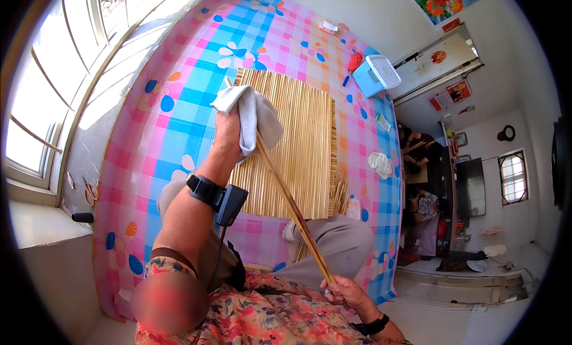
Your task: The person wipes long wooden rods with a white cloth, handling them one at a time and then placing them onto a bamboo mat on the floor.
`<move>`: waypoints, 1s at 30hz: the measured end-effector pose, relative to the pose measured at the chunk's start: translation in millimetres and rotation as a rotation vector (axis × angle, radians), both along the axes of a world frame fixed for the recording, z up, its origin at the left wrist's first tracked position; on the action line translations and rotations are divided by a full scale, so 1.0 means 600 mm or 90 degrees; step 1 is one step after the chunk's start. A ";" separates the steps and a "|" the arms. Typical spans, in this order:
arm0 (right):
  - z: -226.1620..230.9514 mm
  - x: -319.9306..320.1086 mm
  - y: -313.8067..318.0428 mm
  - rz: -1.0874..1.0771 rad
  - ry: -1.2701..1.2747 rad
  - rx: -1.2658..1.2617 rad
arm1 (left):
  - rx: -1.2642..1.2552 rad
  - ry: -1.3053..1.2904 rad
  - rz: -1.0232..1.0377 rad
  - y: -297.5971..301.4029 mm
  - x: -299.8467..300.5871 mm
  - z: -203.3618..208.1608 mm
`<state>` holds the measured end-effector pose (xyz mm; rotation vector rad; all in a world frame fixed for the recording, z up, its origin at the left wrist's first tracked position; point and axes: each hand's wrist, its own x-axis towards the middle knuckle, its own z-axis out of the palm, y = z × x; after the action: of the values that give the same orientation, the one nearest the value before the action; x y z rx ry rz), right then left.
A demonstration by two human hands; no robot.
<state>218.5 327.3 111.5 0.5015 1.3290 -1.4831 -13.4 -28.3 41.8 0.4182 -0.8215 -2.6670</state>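
A slim brown bamboo stick [290, 204] slants across my lap, from beyond my left hand down to my right. My left hand [227, 123] is closed on a pale grey cloth [262, 115], which is folded around the upper part of the stick; the fingers are mostly covered by the cloth. At the stick's lower end, my right hand [345, 292] grips it between thumb and fingers. Beneath the stick and cloth lies a broad mat of straw-coloured sticks [298, 148], laid side by side. More loose sticks [340, 193] show at its lower right edge.
A checked, flowered sheet [196, 106] covers the surface I sit on. At the far right stand a blue box with a white lid [370, 77] and a crumpled white bag [379, 164]. Orange-handled scissors [90, 193] lie on the left windowsill. Other people [420, 148] appear at the right.
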 end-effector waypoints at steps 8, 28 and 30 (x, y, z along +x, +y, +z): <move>0.013 0.008 0.007 -0.059 -0.054 -0.052 | -0.064 0.018 0.063 0.018 0.001 -0.046; -0.021 -0.093 -0.070 -0.004 0.130 -0.053 | 0.087 0.002 -0.194 0.063 0.027 -0.031; -0.026 -0.099 -0.074 -0.001 0.109 -0.096 | 0.116 0.033 -0.214 0.059 0.022 -0.035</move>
<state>159.3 282.9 96.1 0.2838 1.3355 -1.6417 -0.2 6.9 20.8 0.2719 -0.6879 -3.0647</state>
